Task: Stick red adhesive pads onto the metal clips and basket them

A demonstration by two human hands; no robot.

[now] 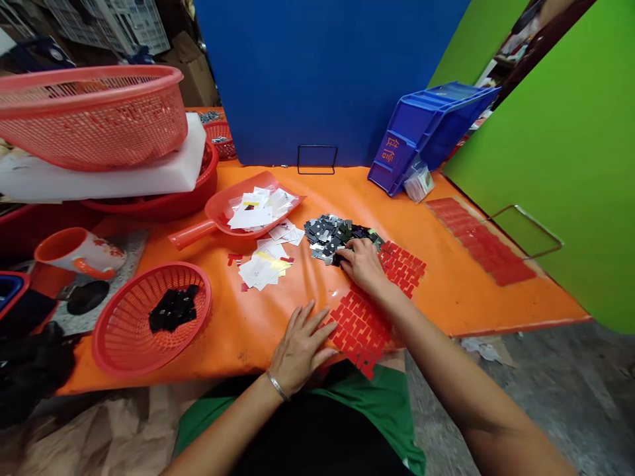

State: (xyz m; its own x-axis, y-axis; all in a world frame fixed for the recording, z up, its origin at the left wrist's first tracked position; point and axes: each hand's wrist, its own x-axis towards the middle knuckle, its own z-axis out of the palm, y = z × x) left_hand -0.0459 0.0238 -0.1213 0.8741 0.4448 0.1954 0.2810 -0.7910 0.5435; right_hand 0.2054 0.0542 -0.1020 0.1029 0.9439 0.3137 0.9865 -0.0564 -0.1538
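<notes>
My left hand (301, 344) lies flat on the orange table (446, 291), fingers spread, its fingertips on the near edge of a sheet of red stickers (364, 317). My right hand (361, 262) reaches forward over that sheet, fingers curled down into a pile of small black and silver parts (333, 235). What the fingertips hold is hidden. A silver bangle circles my left wrist.
A red scoop (223, 210) holds white paper slips, with more slips (265, 264) loose beside it. A red mesh basket (124, 330) holds black parts. An orange mug (77, 252), stacked red baskets, a tilted blue bin (426, 129) and another red sticker strip (476, 241) surround the work area.
</notes>
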